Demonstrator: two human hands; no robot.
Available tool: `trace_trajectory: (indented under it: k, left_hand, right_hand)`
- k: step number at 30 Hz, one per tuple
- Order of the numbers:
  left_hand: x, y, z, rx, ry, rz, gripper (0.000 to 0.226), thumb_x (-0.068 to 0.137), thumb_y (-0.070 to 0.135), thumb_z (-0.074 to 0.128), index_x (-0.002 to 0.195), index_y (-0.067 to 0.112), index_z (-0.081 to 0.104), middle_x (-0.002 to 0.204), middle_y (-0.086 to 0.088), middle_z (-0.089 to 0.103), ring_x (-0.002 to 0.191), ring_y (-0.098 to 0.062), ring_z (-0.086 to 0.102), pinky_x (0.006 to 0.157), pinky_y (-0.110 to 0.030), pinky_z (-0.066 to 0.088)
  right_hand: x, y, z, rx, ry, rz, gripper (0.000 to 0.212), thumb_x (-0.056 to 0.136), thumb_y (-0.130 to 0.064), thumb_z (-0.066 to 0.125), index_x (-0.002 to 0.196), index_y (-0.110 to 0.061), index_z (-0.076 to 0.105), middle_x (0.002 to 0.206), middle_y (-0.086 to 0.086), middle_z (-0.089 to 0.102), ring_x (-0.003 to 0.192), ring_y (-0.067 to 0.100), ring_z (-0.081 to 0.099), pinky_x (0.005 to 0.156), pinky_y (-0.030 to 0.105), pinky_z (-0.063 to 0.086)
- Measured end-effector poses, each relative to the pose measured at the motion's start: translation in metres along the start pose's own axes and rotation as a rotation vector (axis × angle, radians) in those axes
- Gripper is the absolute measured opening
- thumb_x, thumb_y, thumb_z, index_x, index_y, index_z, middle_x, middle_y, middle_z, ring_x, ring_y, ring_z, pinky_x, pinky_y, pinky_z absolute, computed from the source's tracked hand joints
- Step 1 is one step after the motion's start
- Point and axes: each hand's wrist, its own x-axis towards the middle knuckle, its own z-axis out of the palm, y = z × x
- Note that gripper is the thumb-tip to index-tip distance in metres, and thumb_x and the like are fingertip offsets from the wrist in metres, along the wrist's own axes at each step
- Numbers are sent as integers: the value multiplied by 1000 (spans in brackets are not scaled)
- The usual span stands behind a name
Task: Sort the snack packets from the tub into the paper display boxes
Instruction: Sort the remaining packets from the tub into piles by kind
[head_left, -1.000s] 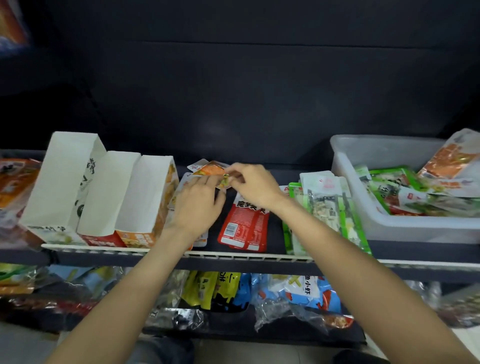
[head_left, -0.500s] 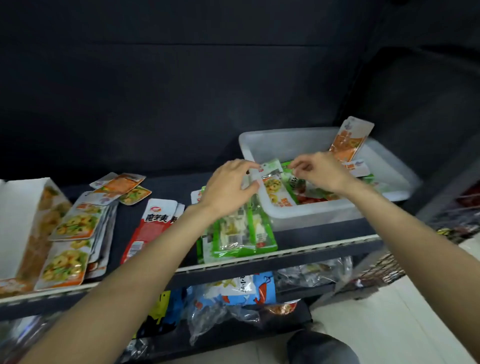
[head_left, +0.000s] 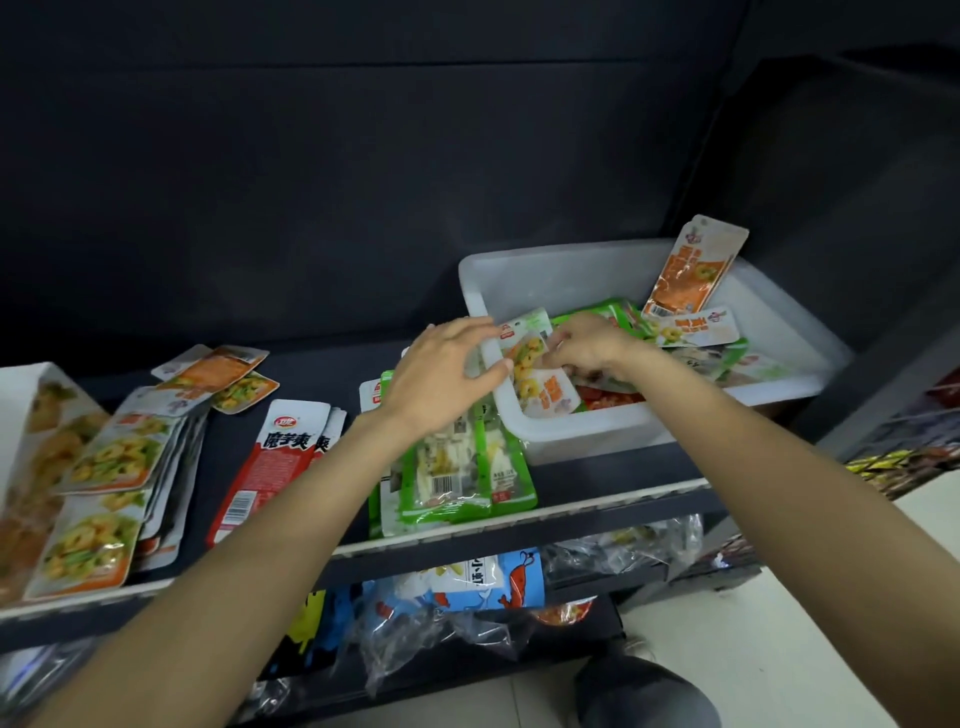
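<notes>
A white plastic tub (head_left: 571, 270) stands on the right of the dark shelf, holding green and orange snack packets. My right hand (head_left: 587, 345) is inside the tub, fingers pinched on an orange-and-white packet (head_left: 540, 382) at the tub's near left corner. My left hand (head_left: 441, 376) hovers at the tub's left rim with fingers apart, thumb touching that same packet. Green packets (head_left: 457, 467) lie stacked under my left wrist. Red packets (head_left: 275, 457) and a pile of orange packets (head_left: 104, 483) lie further left. One paper display box (head_left: 26, 415) shows at the left edge.
An orange packet (head_left: 685, 265) leans upright against the tub's far wall. The shelf's pale front rail (head_left: 597, 506) runs below the packets. A lower shelf holds blue and clear bags (head_left: 467, 587). A dark shoe (head_left: 644, 691) rests on the pale floor.
The view swung right from the paper boxes to the tub. Both hands left the orange packets at the shelf's back and reached the tub, where my right hand has taken hold of an orange-and-white packet.
</notes>
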Motion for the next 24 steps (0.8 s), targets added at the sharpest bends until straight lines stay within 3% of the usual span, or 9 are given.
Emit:
trace_trajectory:
  k: [2,5,8,11,16,18,20,24]
  left_hand:
    - [2,3,-2,-27,11,-25,45,93,39,53,135,23,49,142,6,45,132,-12,36,111,-31,27]
    - [2,16,-12,-379,79,-126,39,94,37,54,131,23,52,133,5,53,123,-8,46,102,-29,39]
    - [-8,25,-31,-936,91,-253,26,96,26,53,119,17,59,112,4,66,99,-3,62,86,-18,49]
    - [-34,13,-48,-1129,185,-299,20,95,14,53,114,12,61,101,-2,70,89,-12,68,77,-22,54]
    - [-94,-48,-67,-844,422,-513,29,92,12,58,121,9,56,102,-10,69,79,-12,67,65,-21,54]
    - [-120,-81,-79,-640,488,-586,33,92,16,60,124,14,55,104,-7,68,83,-14,67,70,-26,55]
    - [-145,-109,-96,-442,498,-626,37,90,18,61,126,16,54,109,-5,66,93,-18,66,78,-34,55]
    - [-188,-140,-129,118,387,-565,37,88,18,60,124,9,59,130,-7,55,113,-24,55,92,-31,42]
  right_hand:
    - [-14,-7,-10,-86,220,-99,24,87,-25,67,100,-4,70,99,9,71,92,25,65,82,32,50]
    - [-46,-28,-19,89,547,-261,11,89,-25,62,94,-17,69,87,-2,66,87,17,63,80,31,49]
    - [-74,-56,-16,307,543,-436,7,89,-22,63,89,-17,66,78,-8,62,75,9,59,72,26,50]
    - [-82,-85,7,379,386,-484,10,88,-18,66,96,-13,65,74,-9,61,68,5,58,64,20,48]
    - [-70,-130,87,416,124,-461,47,84,-8,69,126,-16,48,72,-5,61,68,11,63,64,30,55]
    - [-67,-155,127,476,27,-425,51,84,-5,68,129,-14,47,73,-6,61,70,12,65,65,30,58]
    - [-64,-181,164,542,-48,-392,52,85,-4,67,133,-11,47,75,-6,61,78,16,66,71,33,58]
    - [-59,-223,213,620,-122,-356,52,86,0,64,134,-6,45,79,-2,63,88,22,66,80,40,58]
